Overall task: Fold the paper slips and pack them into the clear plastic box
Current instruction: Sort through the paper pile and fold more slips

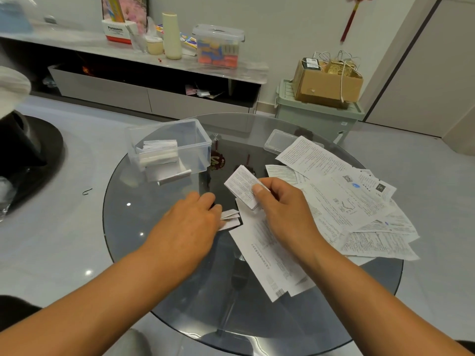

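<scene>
Paper slip [243, 186] in right hand [280, 209]

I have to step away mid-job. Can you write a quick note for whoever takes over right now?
Right hand: holds a folded slip above the table.
Left hand: fingertips on a small folded slip on the glass.
Box: open, back left, several folded slips inside. Lid lies behind the pile.
Left: box both folded slips, then fold the flat sheets on the right and the long one under the right hand.
</scene>
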`<move>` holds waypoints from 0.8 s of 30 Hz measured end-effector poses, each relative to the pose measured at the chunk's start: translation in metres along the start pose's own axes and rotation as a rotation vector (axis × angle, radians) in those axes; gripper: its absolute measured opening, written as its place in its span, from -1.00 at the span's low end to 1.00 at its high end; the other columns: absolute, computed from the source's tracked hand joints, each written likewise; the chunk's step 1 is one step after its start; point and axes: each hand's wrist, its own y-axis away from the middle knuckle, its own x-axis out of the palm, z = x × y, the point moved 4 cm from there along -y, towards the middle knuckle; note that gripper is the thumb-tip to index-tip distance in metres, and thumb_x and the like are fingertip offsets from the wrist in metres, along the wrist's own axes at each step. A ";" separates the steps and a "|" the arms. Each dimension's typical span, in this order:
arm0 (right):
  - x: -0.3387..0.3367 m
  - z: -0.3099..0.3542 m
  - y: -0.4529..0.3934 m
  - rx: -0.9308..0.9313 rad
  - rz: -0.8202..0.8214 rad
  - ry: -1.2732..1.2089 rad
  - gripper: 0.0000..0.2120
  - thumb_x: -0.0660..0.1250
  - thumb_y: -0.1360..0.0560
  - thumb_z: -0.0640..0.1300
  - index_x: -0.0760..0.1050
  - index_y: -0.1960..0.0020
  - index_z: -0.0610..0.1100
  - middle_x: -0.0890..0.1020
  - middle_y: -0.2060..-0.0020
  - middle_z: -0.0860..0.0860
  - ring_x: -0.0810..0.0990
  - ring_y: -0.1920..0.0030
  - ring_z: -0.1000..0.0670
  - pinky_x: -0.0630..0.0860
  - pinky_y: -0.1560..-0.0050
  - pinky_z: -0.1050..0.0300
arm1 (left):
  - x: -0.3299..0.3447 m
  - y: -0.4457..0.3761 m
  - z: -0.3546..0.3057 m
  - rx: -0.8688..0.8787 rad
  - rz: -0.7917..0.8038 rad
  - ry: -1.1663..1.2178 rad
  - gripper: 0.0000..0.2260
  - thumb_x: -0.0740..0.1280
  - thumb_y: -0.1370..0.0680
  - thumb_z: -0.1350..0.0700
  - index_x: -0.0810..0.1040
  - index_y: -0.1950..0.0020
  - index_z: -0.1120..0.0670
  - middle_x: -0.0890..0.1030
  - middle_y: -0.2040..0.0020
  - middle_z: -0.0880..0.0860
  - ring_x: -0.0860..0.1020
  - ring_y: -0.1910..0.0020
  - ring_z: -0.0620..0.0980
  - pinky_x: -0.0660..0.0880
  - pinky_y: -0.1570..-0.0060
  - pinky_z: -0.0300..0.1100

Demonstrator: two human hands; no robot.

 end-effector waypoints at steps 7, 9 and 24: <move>0.004 0.006 0.002 0.006 0.121 -0.041 -0.89 0.33 -0.65 -0.01 0.65 -0.08 0.10 0.71 0.18 0.15 0.69 0.25 0.16 0.50 0.32 0.35 | -0.002 0.003 -0.003 -0.134 0.189 0.230 -0.74 0.01 -0.71 -0.12 0.42 -0.04 -0.04 0.29 0.01 -0.02 0.35 0.10 -0.07 0.39 0.04 -0.15; 0.008 0.005 0.005 0.026 0.193 -0.008 -0.87 0.34 -0.65 -0.03 0.66 -0.11 0.08 0.73 0.17 0.12 0.72 0.24 0.10 0.55 0.32 0.33 | -0.005 0.003 0.000 -0.127 0.236 0.344 -0.80 0.07 -0.71 -0.08 0.42 0.03 -0.09 0.32 -0.02 -0.01 0.37 0.04 -0.08 0.34 0.01 -0.22; 0.023 0.013 0.012 -0.188 0.376 0.467 -0.71 0.25 -0.68 -0.08 0.58 -0.33 0.15 0.51 -0.01 0.07 0.49 -0.04 0.11 0.46 -0.06 0.18 | -0.008 -0.007 0.036 -0.368 0.216 0.869 -0.56 0.58 -0.35 0.37 0.60 -0.10 -0.02 0.69 0.10 0.02 0.68 0.14 -0.04 0.65 0.02 -0.14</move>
